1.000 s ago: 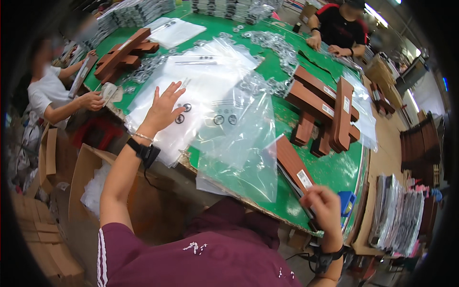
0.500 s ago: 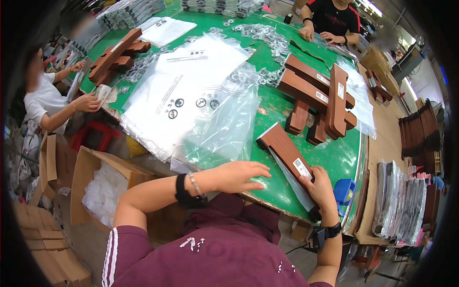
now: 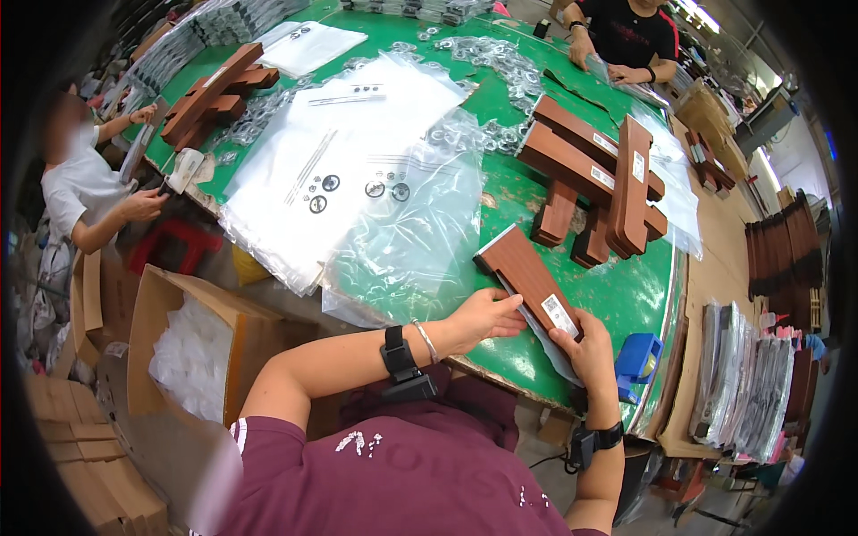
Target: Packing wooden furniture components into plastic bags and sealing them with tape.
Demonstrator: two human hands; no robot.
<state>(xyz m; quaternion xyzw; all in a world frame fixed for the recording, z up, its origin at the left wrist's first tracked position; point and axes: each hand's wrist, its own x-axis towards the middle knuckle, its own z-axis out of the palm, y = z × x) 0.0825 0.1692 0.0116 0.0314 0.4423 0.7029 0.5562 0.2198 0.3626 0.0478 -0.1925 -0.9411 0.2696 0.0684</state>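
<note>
My right hand (image 3: 590, 350) grips the near end of a brown wood-look panel (image 3: 527, 271), thumb on top beside a white label. The panel is tilted over the green table, with a pale grey layer along its left underside. My left hand (image 3: 487, 320) is at the panel's left edge, fingers stretched out and apart, fingertips at the pale layer; whether they touch it I cannot tell. Just beyond lies a stack of similar brown panels (image 3: 572, 161), some labelled. Printed clear plastic bags (image 3: 357, 196) lie left of the panel.
A blue tape dispenser (image 3: 636, 359) stands right of my right hand. Small bagged parts (image 3: 500, 71) are scattered across the green table (image 3: 617, 304). A co-worker in white (image 3: 80, 188) holds a white tool at the left; another in black (image 3: 626, 36) handles plastic at the far side.
My left hand has moved right, up to the panel's edge. The panel and my right hand have shifted slightly left. The left co-worker's tool has moved a little.
</note>
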